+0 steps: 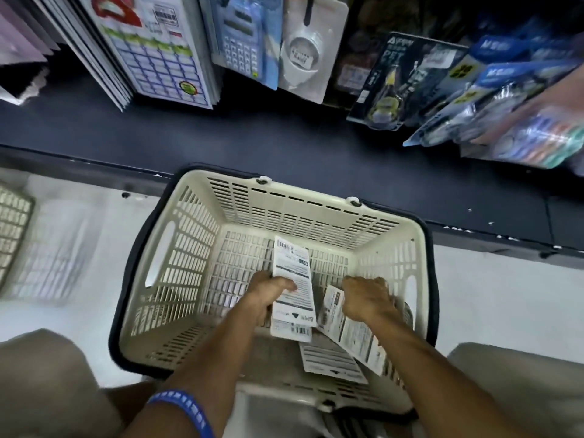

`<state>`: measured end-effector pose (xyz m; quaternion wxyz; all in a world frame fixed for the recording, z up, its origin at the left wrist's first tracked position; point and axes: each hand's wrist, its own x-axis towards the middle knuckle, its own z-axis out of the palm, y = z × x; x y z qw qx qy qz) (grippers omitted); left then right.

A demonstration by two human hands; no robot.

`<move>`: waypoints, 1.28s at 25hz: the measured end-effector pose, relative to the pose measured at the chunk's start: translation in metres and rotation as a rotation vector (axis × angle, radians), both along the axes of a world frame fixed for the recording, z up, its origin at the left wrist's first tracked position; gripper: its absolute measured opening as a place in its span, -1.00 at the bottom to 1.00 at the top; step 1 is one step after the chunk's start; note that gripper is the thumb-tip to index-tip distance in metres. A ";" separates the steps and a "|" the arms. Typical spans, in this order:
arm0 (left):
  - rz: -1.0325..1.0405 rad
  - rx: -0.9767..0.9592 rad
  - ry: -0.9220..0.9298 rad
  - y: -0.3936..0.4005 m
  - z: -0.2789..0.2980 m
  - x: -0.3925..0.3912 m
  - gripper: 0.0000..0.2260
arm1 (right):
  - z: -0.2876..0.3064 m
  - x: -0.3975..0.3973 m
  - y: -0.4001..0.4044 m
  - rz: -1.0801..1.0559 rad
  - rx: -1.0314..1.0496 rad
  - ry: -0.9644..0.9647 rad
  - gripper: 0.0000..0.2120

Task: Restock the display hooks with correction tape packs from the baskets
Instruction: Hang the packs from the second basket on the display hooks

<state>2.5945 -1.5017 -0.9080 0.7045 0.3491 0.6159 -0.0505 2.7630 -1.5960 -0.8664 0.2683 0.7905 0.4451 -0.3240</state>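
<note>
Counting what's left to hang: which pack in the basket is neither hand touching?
The pack lying flat at the near wall of the basket. The left hand grips one; the right hand grasps another.

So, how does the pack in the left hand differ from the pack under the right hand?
The white printed card pack in the left hand is lifted and fully visible; the white card pack under the right hand lies tilted and partly covered. Both show their printed backs, inside the cream plastic basket.

A cream slatted basket with dark handles is set on the white floor. A white correction tape pack, printed back up, is held above its bottom. Two more packs are lying at the near right corner.
</note>
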 end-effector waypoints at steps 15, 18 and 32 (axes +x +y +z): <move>-0.055 0.030 -0.266 -0.006 0.086 -0.040 -0.66 | 0.076 -0.044 -0.015 -0.833 0.558 0.839 -0.85; -0.079 0.201 -0.134 -0.005 0.084 -0.043 -0.80 | 0.064 -0.040 -0.027 -0.834 0.497 0.868 -0.72; -0.022 0.458 0.074 0.020 0.005 -0.054 -0.64 | -0.006 -0.033 -0.034 -0.593 0.423 0.774 -0.85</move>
